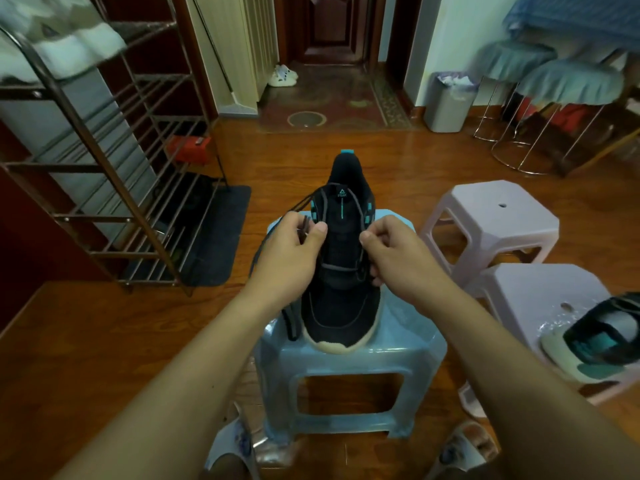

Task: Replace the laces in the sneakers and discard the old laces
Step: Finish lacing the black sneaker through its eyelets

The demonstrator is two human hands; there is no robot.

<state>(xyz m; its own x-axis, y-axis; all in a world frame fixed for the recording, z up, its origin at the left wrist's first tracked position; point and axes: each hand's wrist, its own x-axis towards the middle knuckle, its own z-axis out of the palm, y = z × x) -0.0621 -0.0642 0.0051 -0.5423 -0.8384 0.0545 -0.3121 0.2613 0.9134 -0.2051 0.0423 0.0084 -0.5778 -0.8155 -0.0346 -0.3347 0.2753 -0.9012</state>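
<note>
Standing on a blue stool (pixel 408 344), the black sneaker (pixel 341 271) lies between both hands. The left hand (pixel 289 256) pinches the dark lace (pixel 298 204); the right hand (pixel 394 254) grips lace at the eyelets, its fingertips hidden. A second sneaker (pixel 602 332) is blurred, cut off at the right edge.

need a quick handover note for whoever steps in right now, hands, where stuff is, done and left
Left hand: pinches a dark lace beside the shoe's left eyelets.
Right hand: fingers curled at the right eyelets, apparently gripping the lace there.
Black sneaker: on the blue stool, toe toward the person, lace through only some eyelets.
Second sneaker: on the near pale stool, right.
Trash bin: far right by the wall.
Done: unclear whether this lace is old or new.
Left: finish this shoe, do the other, bin the old laces.
</note>
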